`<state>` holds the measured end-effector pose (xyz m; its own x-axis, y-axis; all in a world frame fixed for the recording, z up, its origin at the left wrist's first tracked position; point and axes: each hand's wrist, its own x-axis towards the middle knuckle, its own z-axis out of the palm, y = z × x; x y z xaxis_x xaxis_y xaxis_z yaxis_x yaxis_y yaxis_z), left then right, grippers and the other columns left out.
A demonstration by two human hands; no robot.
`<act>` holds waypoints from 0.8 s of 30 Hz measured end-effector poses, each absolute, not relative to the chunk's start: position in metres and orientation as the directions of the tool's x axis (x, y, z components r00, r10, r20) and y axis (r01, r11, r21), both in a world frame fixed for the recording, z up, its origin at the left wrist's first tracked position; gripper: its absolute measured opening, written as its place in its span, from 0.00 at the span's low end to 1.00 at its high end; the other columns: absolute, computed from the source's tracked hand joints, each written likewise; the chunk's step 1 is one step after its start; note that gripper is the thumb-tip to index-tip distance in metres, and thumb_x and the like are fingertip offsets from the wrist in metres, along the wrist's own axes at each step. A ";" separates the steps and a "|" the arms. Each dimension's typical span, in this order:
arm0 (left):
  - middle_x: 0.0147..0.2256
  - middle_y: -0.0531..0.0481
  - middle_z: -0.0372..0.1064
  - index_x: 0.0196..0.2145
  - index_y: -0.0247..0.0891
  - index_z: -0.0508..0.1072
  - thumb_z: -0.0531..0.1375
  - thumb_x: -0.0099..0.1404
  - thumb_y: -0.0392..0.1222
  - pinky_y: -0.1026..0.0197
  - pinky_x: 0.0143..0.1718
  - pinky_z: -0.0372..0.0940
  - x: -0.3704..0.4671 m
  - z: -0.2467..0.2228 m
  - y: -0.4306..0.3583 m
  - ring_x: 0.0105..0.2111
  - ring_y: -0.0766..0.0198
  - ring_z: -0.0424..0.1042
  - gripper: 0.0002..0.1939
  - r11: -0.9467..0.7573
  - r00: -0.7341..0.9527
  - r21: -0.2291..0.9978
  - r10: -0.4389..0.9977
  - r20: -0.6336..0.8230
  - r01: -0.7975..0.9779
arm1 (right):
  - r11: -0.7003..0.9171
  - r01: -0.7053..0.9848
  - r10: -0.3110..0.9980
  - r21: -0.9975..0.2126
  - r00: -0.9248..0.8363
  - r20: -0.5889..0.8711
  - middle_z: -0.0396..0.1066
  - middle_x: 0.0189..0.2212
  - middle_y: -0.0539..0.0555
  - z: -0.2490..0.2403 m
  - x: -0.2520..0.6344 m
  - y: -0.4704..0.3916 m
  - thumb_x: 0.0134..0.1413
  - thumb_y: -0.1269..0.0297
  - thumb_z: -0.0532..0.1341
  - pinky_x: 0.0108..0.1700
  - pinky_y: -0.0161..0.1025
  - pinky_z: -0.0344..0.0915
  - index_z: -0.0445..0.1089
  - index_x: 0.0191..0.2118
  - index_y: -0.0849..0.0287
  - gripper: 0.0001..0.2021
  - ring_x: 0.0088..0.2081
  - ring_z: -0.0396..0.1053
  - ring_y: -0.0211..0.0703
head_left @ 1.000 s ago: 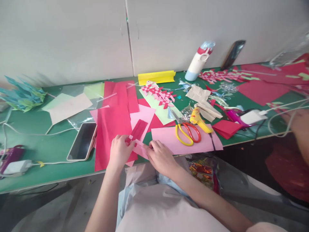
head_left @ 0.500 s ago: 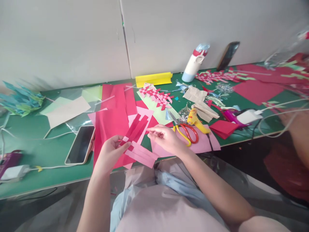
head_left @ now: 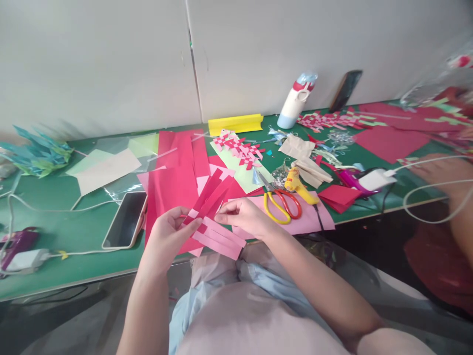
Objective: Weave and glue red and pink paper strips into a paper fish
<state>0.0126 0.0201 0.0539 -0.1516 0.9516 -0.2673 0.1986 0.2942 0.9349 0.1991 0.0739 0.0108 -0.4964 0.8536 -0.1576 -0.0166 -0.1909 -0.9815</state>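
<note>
My left hand pinches a partly woven paper piece between thumb and fingers. From the crossing, its red strips run up and away, while its pink strips point right and toward me. A small red-and-pink check pattern shows beside my left thumb. My right hand is closed in a pinch, its fingertips at the right edge of the red strips; they seem to hold a strip there. Under the piece lie large red paper sheets.
Scissors and a yellow glue gun lie right of my hands on pink paper. A phone lies left. Behind are finished woven pieces, a yellow folded sheet and a bottle. Another person's arm shows at right.
My right hand has moved left and slightly down, from beside the woven piece to its red strips, and its fingertips have closed. My left hand keeps its hold, and the view has shifted slightly.
</note>
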 end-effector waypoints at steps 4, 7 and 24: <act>0.22 0.54 0.74 0.32 0.37 0.75 0.69 0.51 0.46 0.67 0.29 0.64 0.013 0.055 0.018 0.23 0.68 0.70 0.13 0.292 -0.159 0.943 0.950 -0.268 0.160 | -0.147 -0.058 0.892 -0.987 -0.440 -0.107 0.77 0.28 0.52 0.012 0.206 0.076 0.43 0.58 0.71 0.37 0.36 0.65 0.80 0.30 0.59 0.10 0.32 0.71 0.38; 0.23 0.52 0.75 0.32 0.37 0.75 0.69 0.51 0.46 0.65 0.32 0.66 0.012 0.053 0.018 0.25 0.66 0.73 0.13 0.296 -0.173 0.947 0.946 -0.273 0.125 | -0.133 -0.128 0.945 -0.983 -0.317 -0.087 0.74 0.25 0.50 0.014 0.213 0.078 0.41 0.59 0.72 0.28 0.34 0.60 0.79 0.27 0.59 0.09 0.25 0.64 0.33; 0.26 0.48 0.77 0.34 0.36 0.75 0.69 0.49 0.49 0.62 0.33 0.67 -0.009 0.026 0.018 0.28 0.62 0.74 0.17 0.327 -0.172 0.931 0.938 -0.300 0.161 | 0.170 -0.360 0.985 -0.917 0.079 0.152 0.66 0.19 0.47 0.038 0.255 0.099 0.35 0.57 0.75 0.19 0.31 0.53 0.74 0.23 0.58 0.13 0.19 0.59 0.31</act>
<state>-0.0094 0.0181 0.0260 -0.1721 0.9382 -0.3001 0.1611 0.3274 0.9311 0.2552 0.0988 0.0376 0.0795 0.9852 0.1517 -0.3602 0.1703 -0.9172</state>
